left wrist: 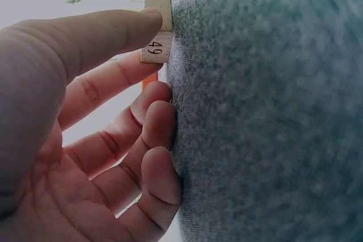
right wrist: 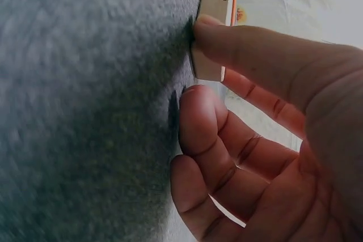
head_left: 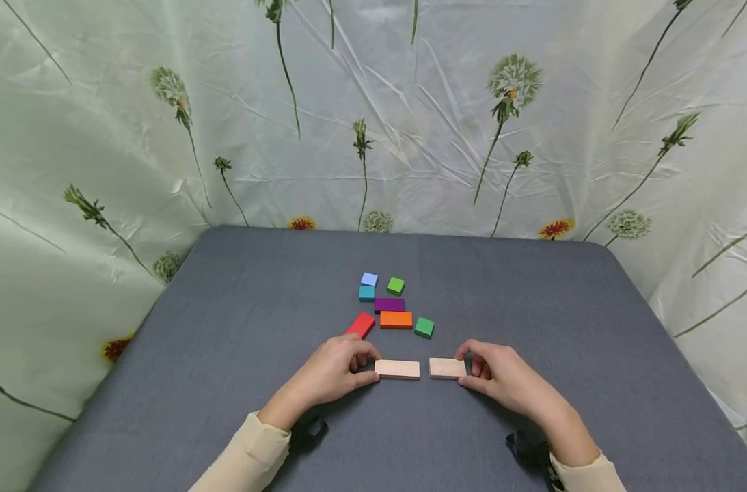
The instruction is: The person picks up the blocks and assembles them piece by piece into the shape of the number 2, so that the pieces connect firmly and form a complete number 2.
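Two plain wooden blocks lie flat on the grey table, end to end with a narrow gap between them. My left hand [head_left: 336, 369] pinches the outer end of the left wooden block [head_left: 400, 370] between thumb and index finger. On that block's end face, the left wrist view shows the printed number 49 [left wrist: 155, 47]. The right wooden block [head_left: 445, 368] is pinched at its outer end by my right hand [head_left: 499, 374], thumb on the near side. In both wrist views the other fingers curl loosely close to the cloth surface.
Beyond the hands lie coloured blocks: red [head_left: 361, 324], orange [head_left: 396, 320], purple [head_left: 389, 305], dark green [head_left: 424, 327], light green [head_left: 396, 285], teal [head_left: 367, 293] and light blue [head_left: 370, 279]. The red one sits right by the left fingers. A flowered curtain [head_left: 422, 137] hangs behind the table [head_left: 256, 294].
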The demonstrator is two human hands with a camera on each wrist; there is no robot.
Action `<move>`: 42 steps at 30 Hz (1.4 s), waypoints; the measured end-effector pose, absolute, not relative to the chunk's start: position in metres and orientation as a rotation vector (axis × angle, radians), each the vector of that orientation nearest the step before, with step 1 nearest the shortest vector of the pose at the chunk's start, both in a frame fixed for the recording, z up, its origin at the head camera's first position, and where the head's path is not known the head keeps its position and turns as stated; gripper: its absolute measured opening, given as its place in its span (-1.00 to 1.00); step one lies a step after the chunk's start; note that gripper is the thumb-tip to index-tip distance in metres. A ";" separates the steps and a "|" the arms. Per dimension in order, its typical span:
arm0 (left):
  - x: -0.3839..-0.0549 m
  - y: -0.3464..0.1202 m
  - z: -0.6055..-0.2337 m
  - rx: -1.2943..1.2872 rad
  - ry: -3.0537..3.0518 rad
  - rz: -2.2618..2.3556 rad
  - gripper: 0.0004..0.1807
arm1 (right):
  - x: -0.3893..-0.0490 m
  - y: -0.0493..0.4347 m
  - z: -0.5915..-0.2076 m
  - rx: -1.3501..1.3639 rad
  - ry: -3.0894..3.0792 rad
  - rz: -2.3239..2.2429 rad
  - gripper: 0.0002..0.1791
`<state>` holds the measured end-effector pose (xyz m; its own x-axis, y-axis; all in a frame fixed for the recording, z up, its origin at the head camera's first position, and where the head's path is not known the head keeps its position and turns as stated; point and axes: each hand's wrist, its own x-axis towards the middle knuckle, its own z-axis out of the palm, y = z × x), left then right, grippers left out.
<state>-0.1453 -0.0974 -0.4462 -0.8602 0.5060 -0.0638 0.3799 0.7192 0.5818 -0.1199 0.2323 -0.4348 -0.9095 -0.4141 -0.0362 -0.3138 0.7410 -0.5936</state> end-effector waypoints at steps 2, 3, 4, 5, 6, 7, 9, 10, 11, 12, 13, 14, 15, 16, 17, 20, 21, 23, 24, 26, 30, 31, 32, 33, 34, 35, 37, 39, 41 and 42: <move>-0.145 -0.097 -0.446 0.708 2.707 0.842 -0.74 | -0.119 0.231 -0.435 -0.594 2.775 -0.903 -0.71; -0.145 -0.097 -0.446 0.709 2.708 0.841 -0.74 | -0.119 0.231 -0.435 -0.595 2.775 -0.902 -0.71; -0.145 -0.096 -0.446 0.711 2.710 0.840 -0.74 | -0.119 0.230 -0.435 -0.596 2.776 -0.902 -0.71; -0.145 -0.096 -0.446 0.713 2.713 0.838 -0.74 | -0.119 0.230 -0.436 -0.597 2.777 -0.903 -0.71; -0.145 -0.096 -0.446 0.713 2.714 0.837 -0.75 | -0.118 0.229 -0.435 -0.598 2.775 -0.905 -0.71; -0.145 -0.096 -0.446 0.712 2.714 0.837 -0.75 | -0.118 0.228 -0.435 -0.599 2.771 -0.908 -0.71; -0.145 -0.096 -0.445 0.710 2.714 0.836 -0.74 | -0.118 0.227 -0.435 -0.605 2.763 -0.918 -0.71; -0.145 -0.096 -0.445 0.710 2.713 0.837 -0.74 | -0.118 0.226 -0.435 -0.606 2.759 -0.923 -0.71; -0.144 -0.096 -0.445 0.712 2.713 0.837 -0.74 | -0.118 0.226 -0.436 -0.610 2.754 -0.927 -0.72; -0.144 -0.096 -0.445 0.715 2.712 0.839 -0.74 | -0.118 0.225 -0.436 -0.620 2.749 -0.933 -0.72; -0.144 -0.096 -0.445 0.719 2.712 0.841 -0.74 | -0.118 0.225 -0.436 -0.623 2.744 -0.938 -0.72; -0.143 -0.096 -0.444 0.724 2.711 0.842 -0.74 | -0.118 0.225 -0.437 -0.626 2.742 -0.944 -0.72; -0.143 -0.096 -0.444 0.729 2.711 0.842 -0.74 | -0.118 0.224 -0.437 -0.633 2.739 -0.948 -0.72; -0.143 -0.096 -0.444 0.733 2.710 0.842 -0.74 | -0.118 0.224 -0.438 -0.636 2.736 -0.953 -0.72; -0.143 -0.096 -0.444 0.737 2.709 0.842 -0.75 | -0.118 0.224 -0.438 -0.642 2.734 -0.957 -0.72; -0.143 -0.096 -0.444 0.741 2.705 0.836 -0.75 | -0.118 0.224 -0.438 -0.642 2.731 -0.965 -0.72; -0.143 -0.096 -0.445 0.743 2.705 0.834 -0.75 | -0.118 0.224 -0.439 -0.644 2.729 -0.967 -0.72; -0.143 -0.096 -0.445 0.746 2.704 0.831 -0.75 | -0.118 0.224 -0.439 -0.634 2.724 -0.974 -0.72; -0.143 -0.096 -0.445 0.748 2.704 0.830 -0.75 | -0.118 0.224 -0.439 -0.632 2.721 -0.978 -0.72; -0.143 -0.096 -0.445 0.751 2.703 0.829 -0.75 | -0.118 0.223 -0.439 -0.622 2.714 -0.986 -0.73; -0.143 -0.096 -0.444 0.760 2.698 0.829 -0.76 | -0.118 0.223 -0.439 -0.621 2.704 -0.991 -0.73; -0.143 -0.096 -0.444 0.766 2.697 0.831 -0.76 | -0.119 0.223 -0.439 -0.616 2.700 -0.989 -0.73; -0.142 -0.097 -0.444 0.772 2.696 0.833 -0.76 | -0.119 0.224 -0.439 -0.618 2.696 -0.988 -0.73; -0.142 -0.097 -0.444 0.780 2.694 0.838 -0.77 | -0.119 0.224 -0.439 -0.618 2.691 -0.986 -0.73; -0.142 -0.097 -0.444 0.787 2.693 0.842 -0.77 | -0.119 0.224 -0.439 -0.613 2.687 -0.984 -0.73; -0.142 -0.098 -0.444 0.796 2.691 0.851 -0.77 | -0.119 0.224 -0.439 -0.608 2.682 -0.982 -0.73; -0.141 -0.099 -0.445 0.825 2.689 0.873 -0.78 | -0.120 0.225 -0.439 -0.603 2.672 -0.980 -0.72; -0.141 -0.100 -0.445 0.847 2.684 0.891 -0.79 | -0.119 0.225 -0.439 -0.605 2.662 -0.985 -0.73; -0.141 -0.100 -0.446 0.859 2.680 0.904 -0.79 | -0.119 0.225 -0.440 -0.607 2.656 -0.989 -0.73; -0.141 -0.101 -0.446 0.865 2.679 0.903 -0.79 | -0.119 0.225 -0.440 -0.610 2.652 -0.994 -0.73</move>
